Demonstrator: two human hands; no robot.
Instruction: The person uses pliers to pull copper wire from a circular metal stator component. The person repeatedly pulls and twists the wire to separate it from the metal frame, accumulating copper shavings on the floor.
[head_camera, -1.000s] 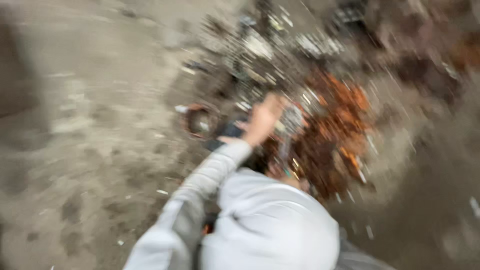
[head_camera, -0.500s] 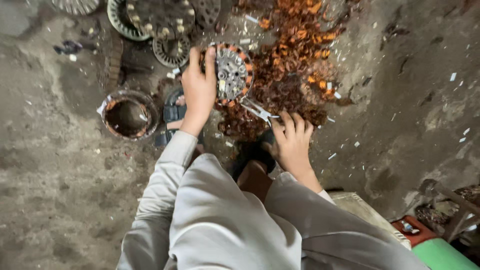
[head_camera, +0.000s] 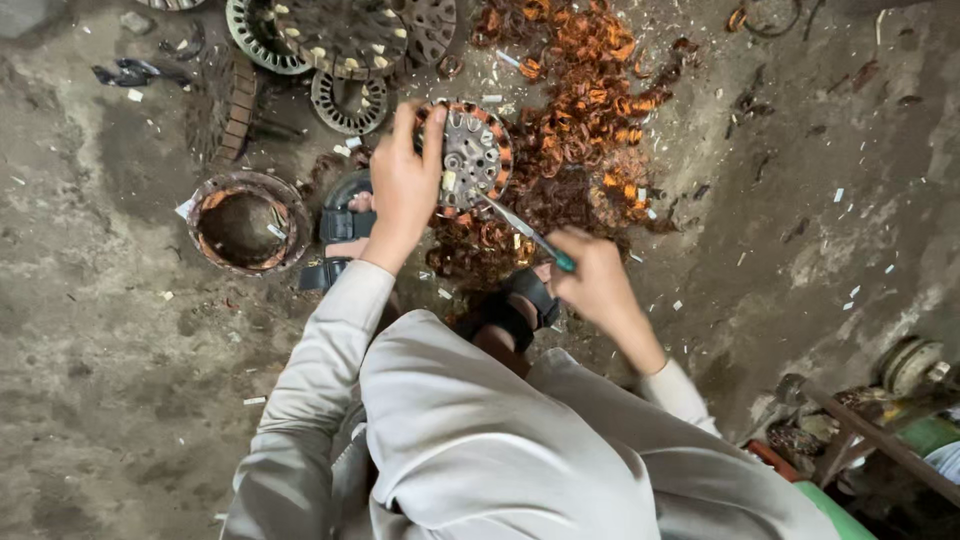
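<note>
Head view: left hand (head_camera: 402, 195) wraps around a round motor stator (head_camera: 470, 155) with copper windings, fingers curled over its top edge, gripping it tilted up on the floor at about 12 o'clock from the person's knees. Right hand (head_camera: 590, 275) is closed in a fist on a slim metal tool (head_camera: 520, 228) with a teal handle end, its tip touching the stator's lower rim at 5 o'clock. A pile of copper wire scraps (head_camera: 590, 110) lies at 2 o'clock of the stator. An empty round housing (head_camera: 245, 222) sits at 9 o'clock of the left hand. More stator discs (head_camera: 340, 40) lie at 11 o'clock. Sandalled feet (head_camera: 335, 240) rest on the concrete floor (head_camera: 120, 380).
</note>
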